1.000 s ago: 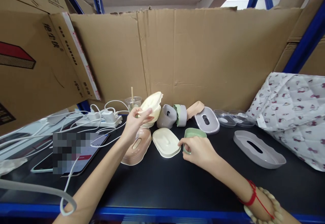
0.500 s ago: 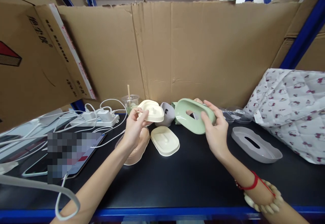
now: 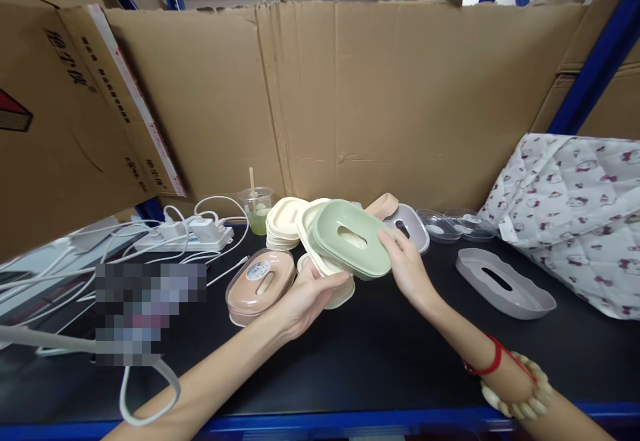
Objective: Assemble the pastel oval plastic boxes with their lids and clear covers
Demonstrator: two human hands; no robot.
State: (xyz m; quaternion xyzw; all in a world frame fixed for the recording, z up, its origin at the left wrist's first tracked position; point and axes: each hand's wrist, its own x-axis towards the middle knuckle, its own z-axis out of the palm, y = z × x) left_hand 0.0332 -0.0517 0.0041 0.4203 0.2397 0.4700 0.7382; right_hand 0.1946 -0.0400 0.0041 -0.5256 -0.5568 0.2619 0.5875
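Note:
My left hand (image 3: 307,301) grips a cream plastic tray (image 3: 305,219) from below, tilted above the tabletop. In my right hand (image 3: 407,269) is the right end of a glossy green oval cover (image 3: 327,224) with a long slot. The cover lies over the cream tray, hiding most of it; cream shows through the slot. Whether the two are fitted together I cannot tell. Beneath them, a second cream tray (image 3: 345,293) rests on the table, partly hidden. Left of my hands stand a stack of cream trays (image 3: 289,215) and a peach slotted box (image 3: 257,294) with a round label.
A grey slotted cover (image 3: 523,299) lies at right. Behind my right hand are a lilac-grey slotted piece (image 3: 421,231), a peach piece (image 3: 383,205) and clear lids (image 3: 440,227). A drink cup (image 3: 258,217), power strip (image 3: 175,244) with cables, and patterned bag (image 3: 575,217) flank these.
The green cover has moved left and over the cream tray, which my left hand has brought right and lower. The cream stack and peach box's top now show.

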